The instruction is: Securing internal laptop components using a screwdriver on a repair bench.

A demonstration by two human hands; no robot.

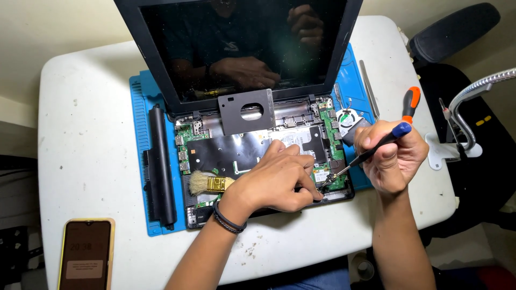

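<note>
An opened laptop (pixel 236 145) lies on a blue mat (pixel 141 107) with its circuit boards bared and its dark screen (pixel 242 43) raised at the back. My right hand (pixel 391 156) grips a blue-handled screwdriver (pixel 376 149), whose tip touches the green board (pixel 334 177) near the laptop's right front corner. My left hand (pixel 274 182) rests on the laptop's inside beside that tip, fingers curled and pinched next to it. A small brush (pixel 207 183) with pale bristles and a gold ferrule sticks out from under the left hand.
A long black battery (pixel 160 166) lies on the mat's left side. A phone (pixel 86 255) in a yellow case sits at the table's front left. An orange-handled tool (pixel 411 102), a metal rod (pixel 368 88) and a lamp neck (pixel 473 96) stand to the right.
</note>
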